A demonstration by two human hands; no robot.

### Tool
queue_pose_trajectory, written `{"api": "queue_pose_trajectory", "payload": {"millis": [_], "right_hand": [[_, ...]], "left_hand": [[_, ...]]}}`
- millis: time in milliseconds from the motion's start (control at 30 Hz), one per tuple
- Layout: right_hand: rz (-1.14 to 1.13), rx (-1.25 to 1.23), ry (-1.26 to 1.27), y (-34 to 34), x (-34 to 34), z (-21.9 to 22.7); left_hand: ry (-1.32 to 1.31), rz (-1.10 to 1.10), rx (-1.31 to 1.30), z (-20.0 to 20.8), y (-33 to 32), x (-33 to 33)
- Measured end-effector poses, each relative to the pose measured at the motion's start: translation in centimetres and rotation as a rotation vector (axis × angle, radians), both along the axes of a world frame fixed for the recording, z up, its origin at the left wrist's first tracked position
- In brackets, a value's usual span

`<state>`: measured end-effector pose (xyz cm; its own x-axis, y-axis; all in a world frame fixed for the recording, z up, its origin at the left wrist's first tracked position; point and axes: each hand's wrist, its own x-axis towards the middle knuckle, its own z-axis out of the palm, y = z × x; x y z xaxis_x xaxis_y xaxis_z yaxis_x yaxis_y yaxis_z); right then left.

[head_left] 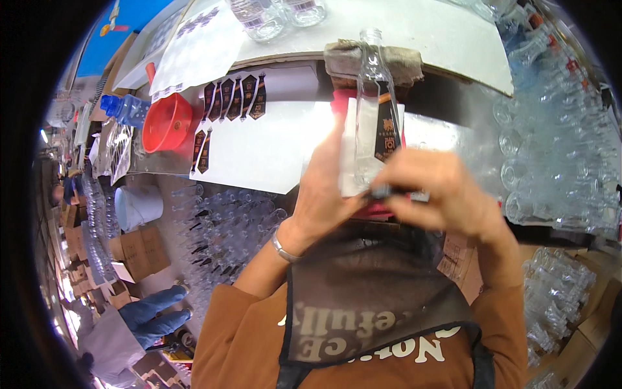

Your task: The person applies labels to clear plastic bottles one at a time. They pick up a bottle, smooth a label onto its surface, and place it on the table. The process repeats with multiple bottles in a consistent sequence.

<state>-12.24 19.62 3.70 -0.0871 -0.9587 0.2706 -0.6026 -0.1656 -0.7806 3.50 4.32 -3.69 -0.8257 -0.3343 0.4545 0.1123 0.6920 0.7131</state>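
A clear square-sided glass bottle [368, 107] lies in front of me, its neck pointing away. A dark decal with orange characters [389, 129] covers its right side. My left hand [322, 185] is curled along the bottle's left side, thumb by its base; some of its fingers are hidden. My right hand [431, 188], blurred by motion, is closed over the bottle's lower right end with a small dark object [383, 192] between its fingers. A stained cloth pad [408, 65] supports the neck. Similar dark decals [234, 97] lie on a white sheet [269, 142] to the left.
A red bowl [170, 123] and blue-capped plastic bottle [123, 109] stand left. Many clear glass bottles crowd the right [551, 155] and the lower left [227, 227]. A white bucket [139, 206] and cartons sit on the floor; another person [123, 337] is at lower left.
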Motion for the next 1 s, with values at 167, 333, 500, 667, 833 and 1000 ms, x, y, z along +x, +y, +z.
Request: {"api": "queue_pose_trajectory", "payload": {"millis": [167, 333, 500, 667, 833, 1000], "right_hand": [[-0.444, -0.228, -0.193, -3.7, -5.5, -1.4], [-0.178, -0.149, -0.169, 4.0, -0.2, -4.8], [-0.442, 0.193, -0.746, 5.7, 0.5, -4.3], [-0.346, 0.336, -1.164, 1.3, 0.3, -7.4], [-0.539, 0.268, -0.539, 2.1, 2.3, -3.2], [-0.582, 0.275, 0.01, 1.3, 4.6, -1.9]], "left_hand": [[-0.091, 0.035, -0.051, 1.2, 1.8, -0.8], [-0.077, 0.011, 0.019, 0.1, 1.5, -1.1], [-0.078, -0.149, 0.264, -0.3, 0.5, -0.5], [0.02, -0.301, 1.007, 2.2, 1.5, -1.3], [0.05, -0.053, 0.107, 0.4, 0.4, -0.1], [-0.042, 0.007, 0.059, -1.8, 0.5, 1.3]]}}
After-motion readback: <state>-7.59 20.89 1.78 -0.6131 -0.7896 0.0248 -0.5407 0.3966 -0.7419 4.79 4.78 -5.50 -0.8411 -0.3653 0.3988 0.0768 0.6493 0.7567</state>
